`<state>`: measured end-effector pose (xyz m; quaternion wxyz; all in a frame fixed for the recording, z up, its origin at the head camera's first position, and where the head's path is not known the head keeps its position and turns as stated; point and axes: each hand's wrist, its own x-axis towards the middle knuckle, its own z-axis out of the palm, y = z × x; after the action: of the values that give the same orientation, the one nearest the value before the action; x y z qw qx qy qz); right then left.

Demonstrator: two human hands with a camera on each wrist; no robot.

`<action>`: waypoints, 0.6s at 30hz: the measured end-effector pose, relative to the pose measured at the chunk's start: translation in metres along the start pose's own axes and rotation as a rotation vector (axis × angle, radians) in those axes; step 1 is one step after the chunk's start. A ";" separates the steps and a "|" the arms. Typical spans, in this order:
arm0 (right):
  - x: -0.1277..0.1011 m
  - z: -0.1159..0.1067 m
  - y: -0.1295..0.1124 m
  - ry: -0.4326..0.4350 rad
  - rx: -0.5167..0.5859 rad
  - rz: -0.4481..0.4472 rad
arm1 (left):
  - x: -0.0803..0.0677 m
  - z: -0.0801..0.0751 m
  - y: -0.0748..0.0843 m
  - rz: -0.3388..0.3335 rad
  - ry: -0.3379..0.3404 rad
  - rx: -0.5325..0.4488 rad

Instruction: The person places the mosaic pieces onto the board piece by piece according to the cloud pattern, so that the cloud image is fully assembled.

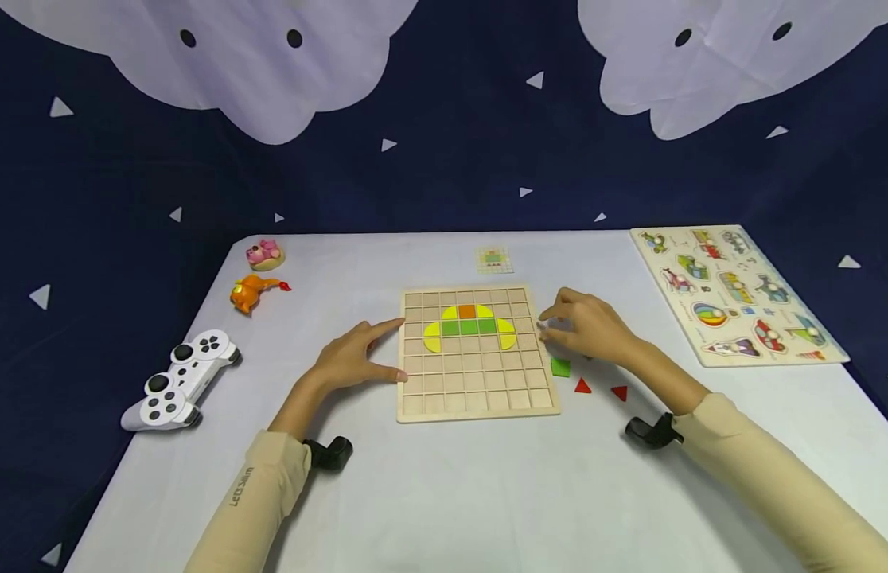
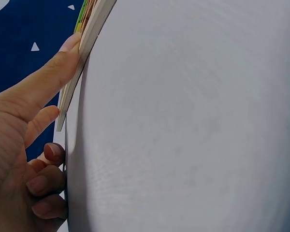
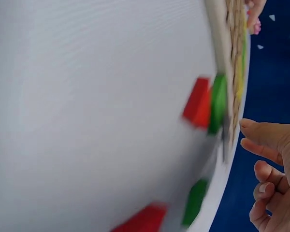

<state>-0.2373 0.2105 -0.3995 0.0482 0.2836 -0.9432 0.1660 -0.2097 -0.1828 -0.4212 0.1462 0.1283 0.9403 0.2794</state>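
Wooden grid board [image 1: 480,394] holds coloured tiles [image 1: 469,325]; left hand [image 1: 354,360] steadies it, fingers spread.

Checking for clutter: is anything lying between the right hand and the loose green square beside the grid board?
Nothing visible does. The right hand hovers just above the green square on bare table; the red triangles lie beyond it.

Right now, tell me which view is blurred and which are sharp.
Right wrist: motion blur smears the red pieces and green pieces. Left wrist: sharp on the left hand against the board edge. Head: evenly lit, sharp, edges slightly bowed.
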 end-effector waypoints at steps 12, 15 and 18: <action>-0.033 -0.014 0.028 -0.057 0.008 0.054 | 0.000 0.000 -0.001 0.000 0.002 0.002; -0.040 -0.019 0.034 -0.063 0.019 0.062 | 0.000 0.000 -0.002 0.006 0.002 0.002; -0.047 -0.023 0.037 -0.070 0.032 0.071 | 0.001 0.000 -0.002 0.010 0.002 0.005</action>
<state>-0.2184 0.2716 -0.3976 0.0046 0.2561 -0.9511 0.1725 -0.2108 -0.1843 -0.4226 0.1434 0.1328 0.9405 0.2779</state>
